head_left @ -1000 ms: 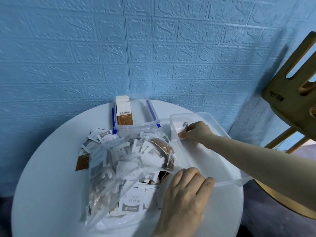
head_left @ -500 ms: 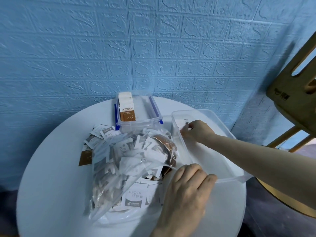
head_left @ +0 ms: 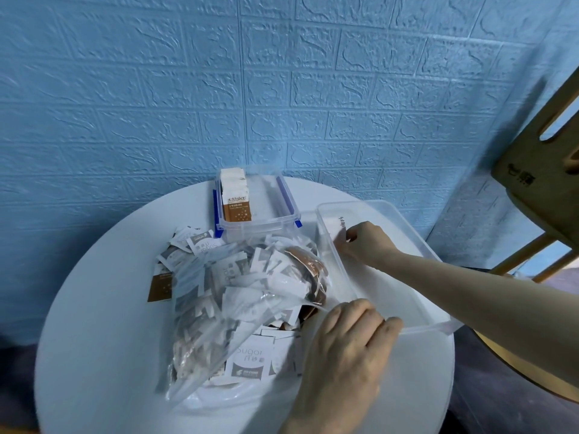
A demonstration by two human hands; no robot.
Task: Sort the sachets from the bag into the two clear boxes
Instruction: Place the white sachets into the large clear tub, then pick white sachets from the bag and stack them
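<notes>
sachet (head_left: 340, 228) is being set upright in big box (head_left: 416, 242), right of frame, pinched by right hand (head_left: 365, 244) | big box corner still being gripped by left hand (head_left: 351, 336) | little changed, bag (head_left: 238, 308) still full

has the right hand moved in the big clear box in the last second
No. The right hand stays at the far left corner of the large clear plastic box, holding white sachets against its end wall; only the camera shifted.

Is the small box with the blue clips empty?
No, the small box near the wall already holds a stack of brown-and-white sachets standing upright at its left side.
</notes>
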